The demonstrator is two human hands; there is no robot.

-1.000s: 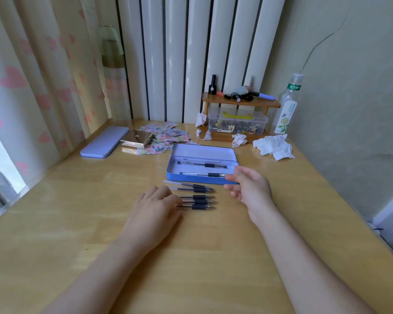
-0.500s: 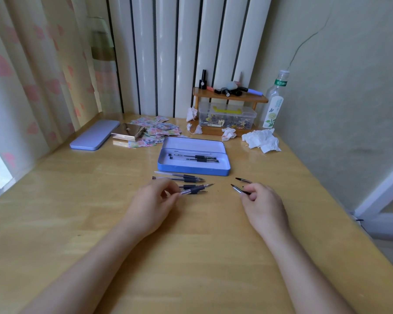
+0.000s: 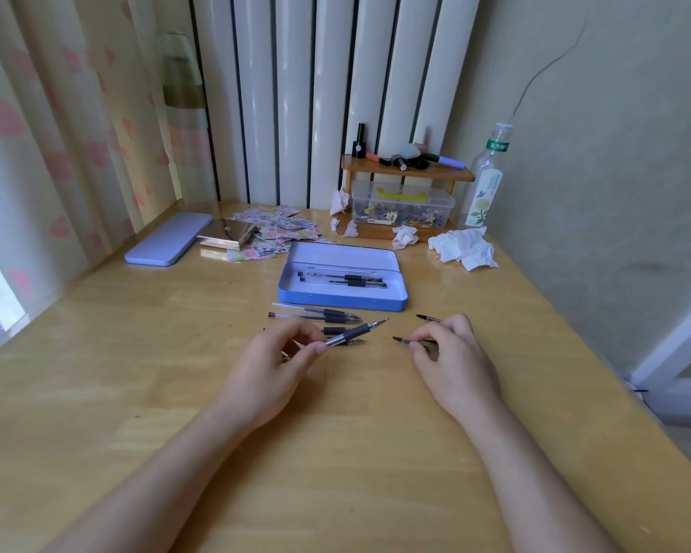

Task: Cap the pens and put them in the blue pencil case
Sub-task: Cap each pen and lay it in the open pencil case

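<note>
The open blue pencil case [image 3: 402,301] lies in the middle of the wooden desk with two capped pens [image 3: 342,281] inside. Several uncapped pens [image 3: 316,313] lie in a row just in front of it. My left hand [image 3: 274,363] grips an uncapped pen [image 3: 356,331] between thumb and fingers, its tip lifted and pointing right. My right hand [image 3: 453,359] pinches a black pen cap [image 3: 403,341] whose pointed end faces left, toward the pen tip. A second cap [image 3: 427,318] lies on the desk beside my right hand.
A closed lilac pencil case [image 3: 168,245] lies at the back left beside a metal box [image 3: 226,234] and scattered stickers [image 3: 284,229]. Crumpled tissues [image 3: 463,249], a wooden shelf with a clear box [image 3: 403,203] and a bottle [image 3: 487,181] stand at the back right.
My left hand has picked one pen out of the row and lifted its tip. My right hand left the case's front edge, came down to the desk and took a cap.
</note>
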